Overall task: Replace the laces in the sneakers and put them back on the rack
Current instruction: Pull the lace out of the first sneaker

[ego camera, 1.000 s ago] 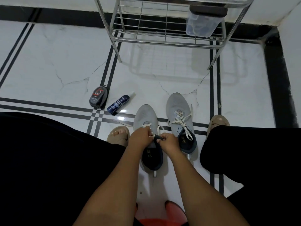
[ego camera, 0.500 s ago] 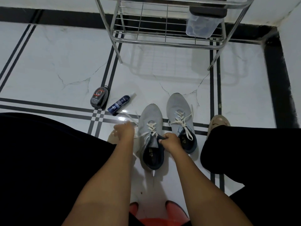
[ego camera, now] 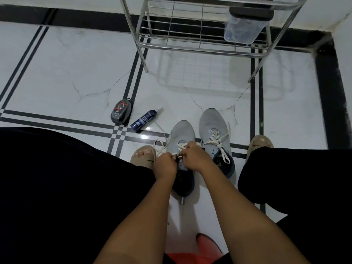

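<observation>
Two grey sneakers with dark blue linings stand on the tiled floor between my feet. The left sneaker (ego camera: 182, 133) is partly laced with a white lace (ego camera: 161, 133) whose loose end trails off to the left. My left hand (ego camera: 165, 165) pinches the lace tip at the eyelets. My right hand (ego camera: 196, 159) grips the upper edge of that sneaker's opening by the tongue. The right sneaker (ego camera: 212, 121) stands laced beside it, its lace ends lying loose. The metal shoe rack (ego camera: 200, 48) stands ahead at the wall.
A dark shoe-polish sponge case (ego camera: 121, 111) and a blue spray bottle (ego camera: 144, 121) lie on the floor to the left of the sneakers. A clear plastic container (ego camera: 242, 30) sits on the rack's lower shelf. My sandalled feet (ego camera: 143, 156) flank the sneakers.
My left hand, which had drawn the lace out to the left, has come back to the eyelets beside my right hand. The right hand stayed on the left sneaker.
</observation>
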{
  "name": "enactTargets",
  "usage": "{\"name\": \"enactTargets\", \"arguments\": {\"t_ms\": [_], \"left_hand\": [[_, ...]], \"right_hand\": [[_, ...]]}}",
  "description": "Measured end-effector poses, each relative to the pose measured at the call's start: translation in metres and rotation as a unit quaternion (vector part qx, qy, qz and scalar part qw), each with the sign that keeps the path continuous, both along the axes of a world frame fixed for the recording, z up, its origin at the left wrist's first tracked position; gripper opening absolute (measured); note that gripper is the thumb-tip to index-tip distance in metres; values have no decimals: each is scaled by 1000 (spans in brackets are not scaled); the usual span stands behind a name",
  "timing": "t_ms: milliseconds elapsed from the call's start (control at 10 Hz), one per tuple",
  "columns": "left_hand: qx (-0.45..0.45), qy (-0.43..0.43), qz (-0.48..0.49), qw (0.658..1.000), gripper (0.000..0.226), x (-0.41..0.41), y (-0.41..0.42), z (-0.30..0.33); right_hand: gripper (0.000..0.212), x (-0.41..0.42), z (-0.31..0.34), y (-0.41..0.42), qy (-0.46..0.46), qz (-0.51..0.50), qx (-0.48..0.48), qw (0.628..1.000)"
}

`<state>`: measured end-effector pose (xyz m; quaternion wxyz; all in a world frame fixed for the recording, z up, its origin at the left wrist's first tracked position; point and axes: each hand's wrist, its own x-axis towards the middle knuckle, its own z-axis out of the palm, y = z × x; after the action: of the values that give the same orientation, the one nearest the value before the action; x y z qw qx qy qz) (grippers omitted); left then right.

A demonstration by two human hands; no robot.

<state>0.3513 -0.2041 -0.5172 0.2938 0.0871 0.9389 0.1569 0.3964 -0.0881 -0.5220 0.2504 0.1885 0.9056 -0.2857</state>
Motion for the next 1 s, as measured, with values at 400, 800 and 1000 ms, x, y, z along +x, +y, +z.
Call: {"name": "enactTargets", "arguments": {"t_ms": [400, 800, 1000], "left_hand": [[-19, -57, 40, 997, 27, -2, -5, -8], [-43, -76, 50, 995, 27, 0, -5, -9], [-23, -76, 58, 995, 27, 0, -6, -5]], "right_hand": [[11, 3, -15, -3, 8, -115, -30, 993], [22, -11, 19, 27, 164, -691, -358, 606], [23, 3, 0, -18, -36, 0, 96, 995]]}}
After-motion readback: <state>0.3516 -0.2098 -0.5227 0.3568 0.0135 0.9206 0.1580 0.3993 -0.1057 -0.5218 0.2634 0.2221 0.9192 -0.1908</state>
